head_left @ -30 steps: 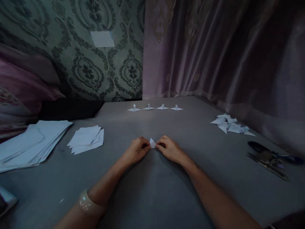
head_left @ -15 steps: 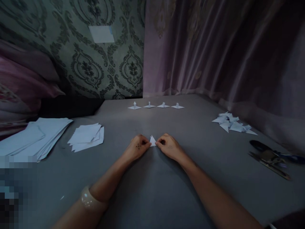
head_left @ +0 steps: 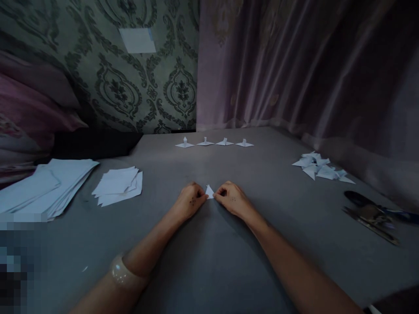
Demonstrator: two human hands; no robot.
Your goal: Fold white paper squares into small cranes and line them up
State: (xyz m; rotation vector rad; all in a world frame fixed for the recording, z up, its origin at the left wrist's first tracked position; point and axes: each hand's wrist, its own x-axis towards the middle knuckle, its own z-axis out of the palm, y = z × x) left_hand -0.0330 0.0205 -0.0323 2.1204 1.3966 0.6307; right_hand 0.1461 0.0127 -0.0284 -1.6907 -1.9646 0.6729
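The left hand (head_left: pixel 193 200) is just left of the small folded paper (head_left: pixel 209 192), thumb and bent forefinger pinching its lower left corner. The right hand (head_left: pixel 231 198) mirrors this at the paper's right, thumb and forefinger closed on the lower right corner. Both backs face up (each bears a little cluster of dark dots), other fingers curled. The left forearm (head_left: pixel 157 240) and right forearm (head_left: pixel 281 248) slant toward the paper from its near side, spread apart, wrists nearly straight.
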